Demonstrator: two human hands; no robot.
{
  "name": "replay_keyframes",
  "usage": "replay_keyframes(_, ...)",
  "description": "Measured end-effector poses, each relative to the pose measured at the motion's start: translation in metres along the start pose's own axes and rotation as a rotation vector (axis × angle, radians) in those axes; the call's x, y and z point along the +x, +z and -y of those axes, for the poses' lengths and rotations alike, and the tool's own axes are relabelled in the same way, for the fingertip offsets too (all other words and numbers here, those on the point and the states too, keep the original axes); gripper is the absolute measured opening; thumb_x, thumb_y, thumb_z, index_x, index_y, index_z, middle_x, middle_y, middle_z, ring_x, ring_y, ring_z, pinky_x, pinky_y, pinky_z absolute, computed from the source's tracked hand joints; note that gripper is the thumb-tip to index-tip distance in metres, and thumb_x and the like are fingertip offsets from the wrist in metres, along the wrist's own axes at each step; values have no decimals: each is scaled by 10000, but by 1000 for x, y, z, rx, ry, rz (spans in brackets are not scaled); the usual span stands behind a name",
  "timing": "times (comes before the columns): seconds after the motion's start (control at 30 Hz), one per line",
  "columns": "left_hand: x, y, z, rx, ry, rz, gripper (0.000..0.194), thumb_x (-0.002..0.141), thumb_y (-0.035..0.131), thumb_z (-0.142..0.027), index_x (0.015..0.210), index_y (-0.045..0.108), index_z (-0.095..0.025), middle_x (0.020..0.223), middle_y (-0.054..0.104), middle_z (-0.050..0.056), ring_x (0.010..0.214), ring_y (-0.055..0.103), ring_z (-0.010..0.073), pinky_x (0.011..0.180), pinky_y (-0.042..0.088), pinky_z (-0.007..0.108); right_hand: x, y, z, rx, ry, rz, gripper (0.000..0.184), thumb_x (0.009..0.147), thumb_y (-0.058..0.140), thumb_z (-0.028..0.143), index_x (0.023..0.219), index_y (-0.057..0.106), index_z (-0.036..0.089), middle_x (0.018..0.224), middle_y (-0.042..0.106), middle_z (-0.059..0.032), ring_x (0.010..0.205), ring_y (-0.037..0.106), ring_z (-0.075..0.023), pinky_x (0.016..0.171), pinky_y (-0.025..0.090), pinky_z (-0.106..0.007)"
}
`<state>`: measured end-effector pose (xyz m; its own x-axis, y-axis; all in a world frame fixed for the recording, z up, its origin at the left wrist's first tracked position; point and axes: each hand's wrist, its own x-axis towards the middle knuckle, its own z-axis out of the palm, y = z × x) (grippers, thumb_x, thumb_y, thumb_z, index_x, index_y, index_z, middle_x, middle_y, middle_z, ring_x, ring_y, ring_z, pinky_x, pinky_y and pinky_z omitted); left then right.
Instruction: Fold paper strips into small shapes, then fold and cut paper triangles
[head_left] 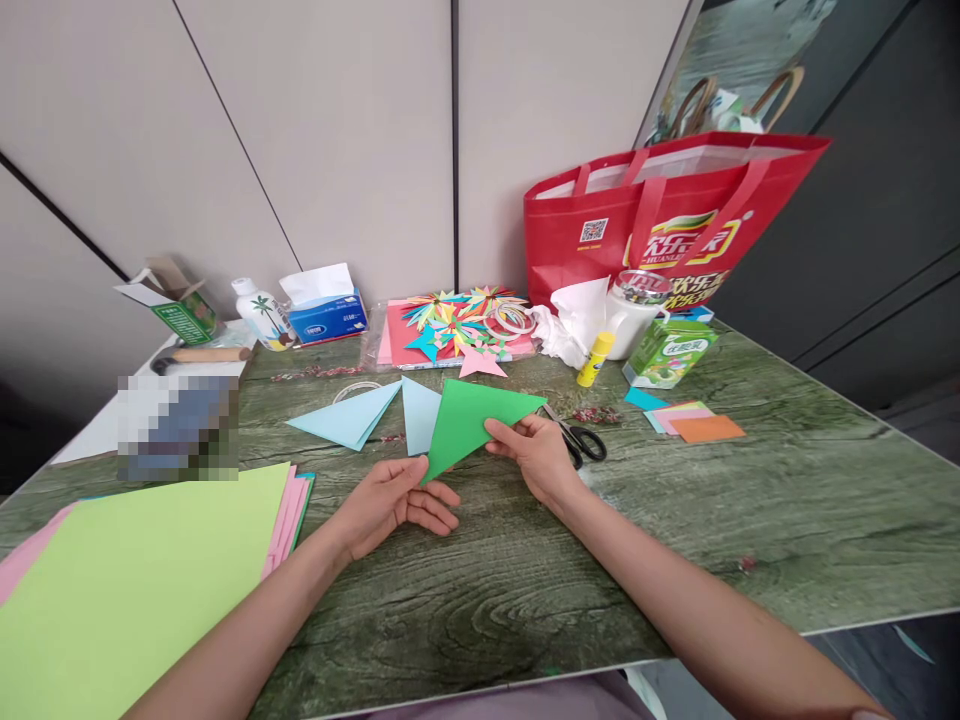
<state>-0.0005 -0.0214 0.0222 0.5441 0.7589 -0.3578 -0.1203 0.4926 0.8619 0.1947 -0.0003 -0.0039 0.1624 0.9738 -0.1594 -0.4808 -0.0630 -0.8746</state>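
Note:
A green paper triangle (472, 422) is held up over the table between my two hands. My left hand (397, 505) pinches its lower left corner between thumb and forefinger, the other fingers loosely spread below. My right hand (532, 450) grips its right side, thumb on the front and fingers behind. Just beyond it lie a light blue folded paper triangle (349, 415) and another light blue piece (418, 412), partly covered by the green one. Black-handled scissors (583, 440) rest behind my right hand, their blades mostly hidden.
Coloured paper sheets (150, 590) are stacked at left. Behind are a tissue box (326, 318), a white bottle (262, 318), paper stars (457, 335), a glue stick (595, 360), a white mug (634, 320), a green carton (671, 352) and a red bag (585, 220). Small paper slips (709, 428) lie right.

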Motion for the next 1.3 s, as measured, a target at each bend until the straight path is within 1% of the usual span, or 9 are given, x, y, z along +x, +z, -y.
replay_keyframes(0.17, 0, -2, 0, 12, -2, -3, 355, 851, 498, -339, 775, 656, -30, 719, 705, 169, 606, 675, 206, 592, 548, 301, 1, -1, 0, 5, -8, 10, 247, 481, 811, 251, 584, 617, 139, 519, 590, 49, 488, 539, -71, 517, 527, -223)
replay_keyframes(0.4, 1, -3, -1, 45, -11, 10, 344, 839, 522, -338, 799, 670, -30, 716, 710, 167, 608, 676, 190, 609, 542, 281, 1, -1, 0, 4, -23, 13, 255, 490, 809, 254, 560, 592, 138, 483, 556, 67, 463, 536, -64, 504, 525, -214)
replay_keyframes(0.57, 2, -5, 0, 58, -16, 3, 333, 831, 534, -337, 802, 678, -38, 712, 714, 157, 602, 676, 180, 602, 538, 264, 1, -1, 0, -1, -14, 29, 250, 499, 805, 264, 590, 610, 136, 496, 557, 64, 474, 535, -65, 516, 532, -221)
replay_keyframes(0.73, 1, -4, 0, 62, -12, 6, 331, 830, 537, -338, 809, 681, -41, 721, 716, 154, 611, 677, 179, 612, 539, 267, 1, -1, 0, 5, -8, 23, 261, 490, 809, 264, 549, 590, 135, 472, 539, 66, 470, 527, -62, 517, 536, -221)
replay_keyframes(0.9, 0, -3, -1, 58, -9, 18, 308, 828, 544, -320, 819, 682, -44, 729, 717, 152, 620, 677, 176, 617, 538, 262, 1, -1, 1, -12, -6, 22, 271, 473, 814, 282, 575, 607, 138, 501, 559, 53, 486, 537, -74, 525, 534, -237)
replay_keyframes(1.03, -1, -4, -1, 43, -15, 26, 294, 827, 549, -307, 823, 680, -44, 740, 716, 157, 633, 679, 181, 627, 538, 269, 1, -1, 2, -22, -6, 11, 285, 456, 819, 294, 590, 620, 141, 492, 545, 53, 485, 530, -81, 531, 537, -255)
replay_keyframes(1.23, 0, -6, -1, 8, -17, 25, 275, 815, 566, -306, 823, 674, -52, 817, 715, 160, 654, 681, 191, 631, 543, 287, 1, -1, 2, -20, -14, 11, 279, 464, 816, 290, 592, 619, 139, 507, 559, 47, 492, 530, -76, 528, 544, -239)
replay_keyframes(1.3, -1, -6, -1, 23, -18, 29, 284, 808, 573, -318, 822, 672, -52, 796, 715, 158, 650, 680, 190, 631, 542, 285, 1, -1, 2, -25, -17, 15, 285, 467, 815, 294, 617, 630, 137, 524, 574, 40, 500, 537, -80, 528, 548, -240)
